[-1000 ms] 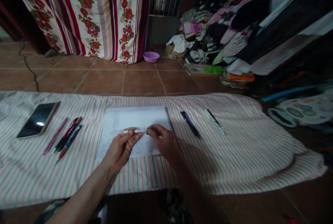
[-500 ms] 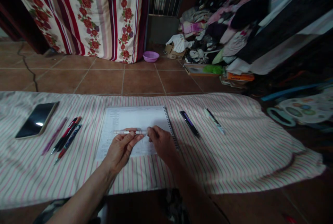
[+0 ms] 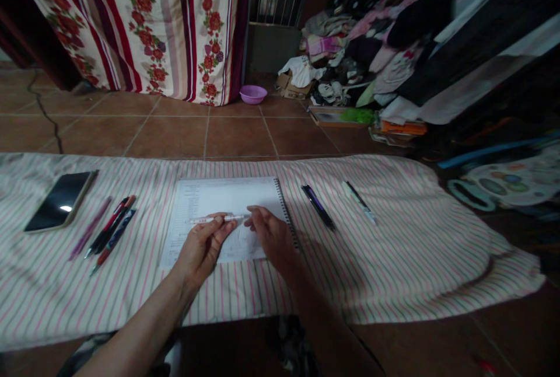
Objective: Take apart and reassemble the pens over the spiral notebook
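Observation:
My left hand (image 3: pixel 202 248) pinches a white pen (image 3: pixel 214 219) held level above a spiral notebook (image 3: pixel 227 202) that lies open on a pink-striped cloth (image 3: pixel 394 248). My right hand (image 3: pixel 271 237) sits just right of the pen's tip, its fingers curled near the tip; whether they touch the pen I cannot tell. A dark purple pen (image 3: pixel 318 206) and a white-and-black pen (image 3: pixel 359 202) lie to the right of the notebook.
Several pens (image 3: pixel 109 232) and a phone (image 3: pixel 59 201) lie on the cloth at the left. Beyond it is tiled floor with a purple bowl (image 3: pixel 254 94), a floral curtain (image 3: pixel 144 21), and a heap of clothes and boxes (image 3: pixel 371 56) at the right.
My right hand's fingers have eased back a little from the pen's tip. The left hand keeps the pen in the same place.

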Demonstrator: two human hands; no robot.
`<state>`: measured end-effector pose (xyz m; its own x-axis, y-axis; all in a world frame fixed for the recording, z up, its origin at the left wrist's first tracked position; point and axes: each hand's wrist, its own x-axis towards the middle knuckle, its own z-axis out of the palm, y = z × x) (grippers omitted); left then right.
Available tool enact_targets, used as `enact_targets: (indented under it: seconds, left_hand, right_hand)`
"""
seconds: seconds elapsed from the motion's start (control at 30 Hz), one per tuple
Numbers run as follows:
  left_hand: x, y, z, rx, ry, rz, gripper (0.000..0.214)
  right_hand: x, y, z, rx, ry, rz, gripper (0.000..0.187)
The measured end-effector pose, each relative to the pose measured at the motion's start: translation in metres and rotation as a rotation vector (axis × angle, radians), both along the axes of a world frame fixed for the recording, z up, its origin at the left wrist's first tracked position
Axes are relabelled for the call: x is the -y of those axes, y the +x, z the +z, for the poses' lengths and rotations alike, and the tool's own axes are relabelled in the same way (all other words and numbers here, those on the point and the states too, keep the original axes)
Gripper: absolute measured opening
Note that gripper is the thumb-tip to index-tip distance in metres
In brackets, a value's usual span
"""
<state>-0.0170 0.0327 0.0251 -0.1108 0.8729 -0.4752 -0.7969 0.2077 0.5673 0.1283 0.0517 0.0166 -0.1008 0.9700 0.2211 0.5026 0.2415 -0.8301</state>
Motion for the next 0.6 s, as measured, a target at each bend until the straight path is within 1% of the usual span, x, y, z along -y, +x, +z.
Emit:
enact_targets:
  seconds: [0.1, 0.17, 0.23, 0.33, 0.4, 0.5, 0.6]
  left_hand:
    - [-0.0001, 0.0002, -0.0004, 0.012, -0.019, 0.0, 0.02]
    - [0.0004, 0.0003, -0.0017, 0.017, -0.011, -0.004, 0.02]
    - [0.0009, 0.0004, -0.0027, 0.019, -0.003, -0.009, 0.018]
    - [0.002, 0.0001, -0.0024, 0.012, 0.008, -0.022, 0.014]
    - [0.003, 0.0001, -0.0021, 0.005, 0.021, -0.032, 0.01]
    - [0.0051, 0.0012, -0.003, -0.003, 0.046, -0.054, 0.004]
    - [0.0068, 0.003, -0.0049, -0.011, 0.072, -0.086, 0.006]
  right_hand:
    - [-0.0017, 0.0021, -0.0016, -0.08, -0.034, 0.019, 0.023]
    - [-0.0027, 0.0031, -0.0023, -0.107, 0.006, 0.033, 0.017]
    - [-0.0031, 0.0035, -0.0021, -0.11, 0.035, 0.043, 0.012]
    - [-0.0028, 0.0027, -0.0011, -0.074, 0.03, 0.029, 0.011]
    - [-0.0021, 0.0014, -0.0009, -0.016, 0.022, 0.013, 0.014]
    - [-0.0011, -0.0007, -0.0012, 0.107, 0.033, -0.009, 0.025]
    - [-0.0005, -0.0022, -0.0004, 0.176, -0.033, -0.025, 0.038]
